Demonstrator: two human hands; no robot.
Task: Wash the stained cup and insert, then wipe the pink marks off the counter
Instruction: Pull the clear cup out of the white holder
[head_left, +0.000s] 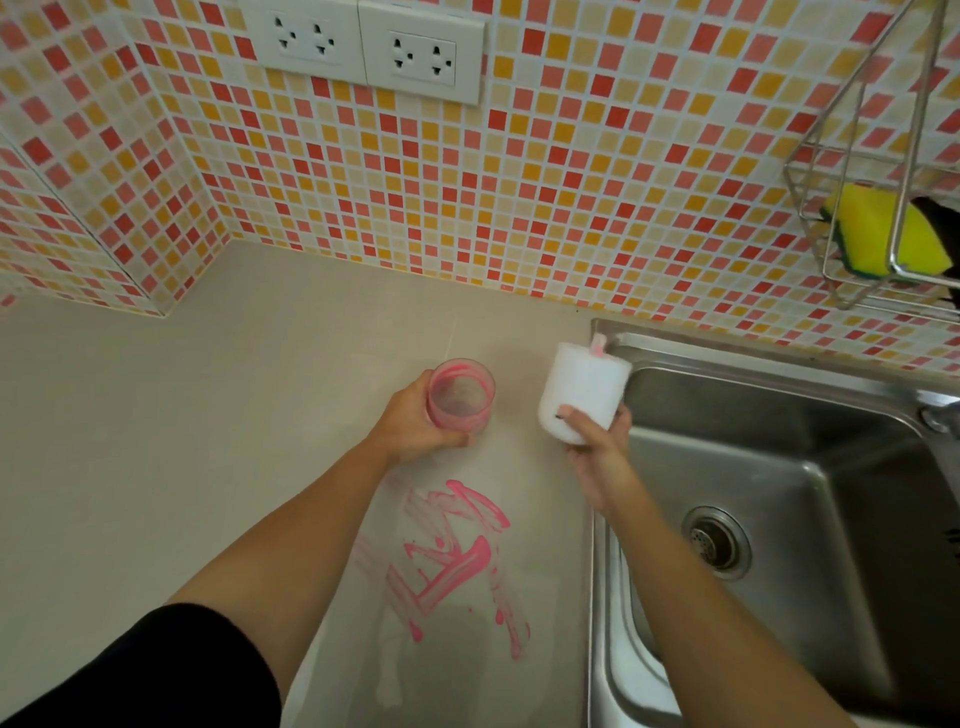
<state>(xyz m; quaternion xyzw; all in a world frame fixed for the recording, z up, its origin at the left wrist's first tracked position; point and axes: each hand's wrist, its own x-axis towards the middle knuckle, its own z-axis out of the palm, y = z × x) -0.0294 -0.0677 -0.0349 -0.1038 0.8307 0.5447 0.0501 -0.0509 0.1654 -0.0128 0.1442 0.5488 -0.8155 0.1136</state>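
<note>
My left hand (413, 423) grips a clear cup (461, 395) smeared pink inside, held upright just above the beige counter (156, 441). My right hand (597, 441) holds a white cylindrical insert (582, 389) by its lower end, tilted, with a pink-stained tab at its top, right at the left rim of the sink. Broad pink marks (452, 556) streak the counter between my forearms, close to the sink's edge.
A stainless steel sink (779, 467) with a drain (717, 543) fills the right side. A wire rack (852, 218) on the tiled wall holds a yellow-green sponge (878, 234). Two double wall sockets (363, 47) sit above the counter. A tap part shows at the far right (940, 415).
</note>
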